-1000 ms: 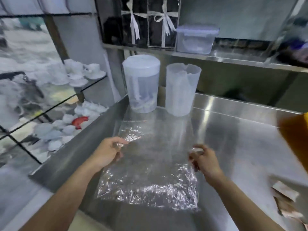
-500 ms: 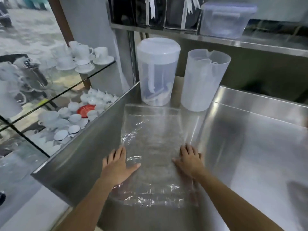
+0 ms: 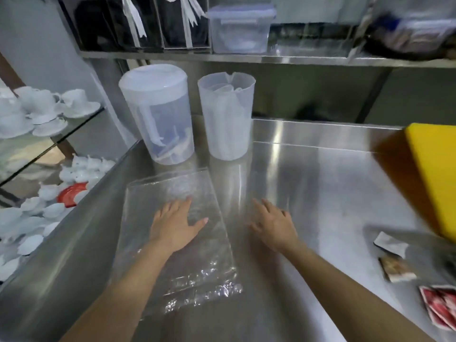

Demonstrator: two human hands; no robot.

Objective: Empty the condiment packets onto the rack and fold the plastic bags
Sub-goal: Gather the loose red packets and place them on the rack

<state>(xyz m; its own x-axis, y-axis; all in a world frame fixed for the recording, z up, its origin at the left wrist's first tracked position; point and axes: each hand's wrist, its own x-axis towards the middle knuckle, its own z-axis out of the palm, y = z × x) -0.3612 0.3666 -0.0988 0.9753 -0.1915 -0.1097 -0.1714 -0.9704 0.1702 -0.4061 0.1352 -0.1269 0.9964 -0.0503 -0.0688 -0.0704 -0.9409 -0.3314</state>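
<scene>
A clear plastic bag (image 3: 197, 272) lies flat on the steel rack surface (image 3: 320, 183), folded into a narrower strip. My left hand (image 3: 176, 224) rests palm down on the bag's middle, fingers spread. My right hand (image 3: 274, 224) hovers or rests just off the bag's right edge on bare steel, fingers apart, holding nothing. Condiment packets lie at the right edge: a white one (image 3: 389, 243), a brown one (image 3: 396, 267) and red ones (image 3: 441, 307).
Two translucent plastic pitchers stand behind the bag, a lidded one (image 3: 158, 114) and an open one (image 3: 225, 114). A yellow board (image 3: 436, 174) sits at the right. A clear lidded box (image 3: 240, 28) is on the upper shelf. White cups and saucers (image 3: 44, 109) fill glass shelves left.
The bag has become narrower, its right part folded over. My left hand slid onto the bag's middle and my right hand moved off its right edge. The view shifted right, revealing packets.
</scene>
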